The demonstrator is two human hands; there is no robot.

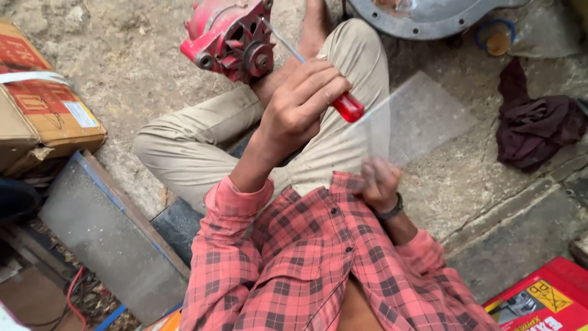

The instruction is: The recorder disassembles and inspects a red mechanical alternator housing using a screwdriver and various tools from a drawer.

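A person in a red checked shirt [318,257] and khaki trousers [208,135] sits on a rough concrete floor [122,61], seen from above. A worn cardboard box [37,104] stands at one side; a grey board with a blue edge [104,227] lies near it. At the top edge, part of a round grey metal cover [422,15] shows, with a dark crumpled rag [533,125] below it and a red printed carton [545,303] in the lower corner.

Between the knees, just beyond the legs, rests a red alternator [229,37], its pulley end turned towards the camera. The left hand [300,104] has its fingers [318,86] closed around a red-handled screwdriver [348,106], whose thin shaft slants up to the alternator's housing; whether the tip is seated in a screw cannot be told. The right hand [380,184], blurred, pinches the lower edge of a clear plastic bag [416,116] that stands up from it, apparently empty.

The alternator looks fully assembled, pulley and casing in place, so the work on it seems to be at an early stage; no removed parts are visible.
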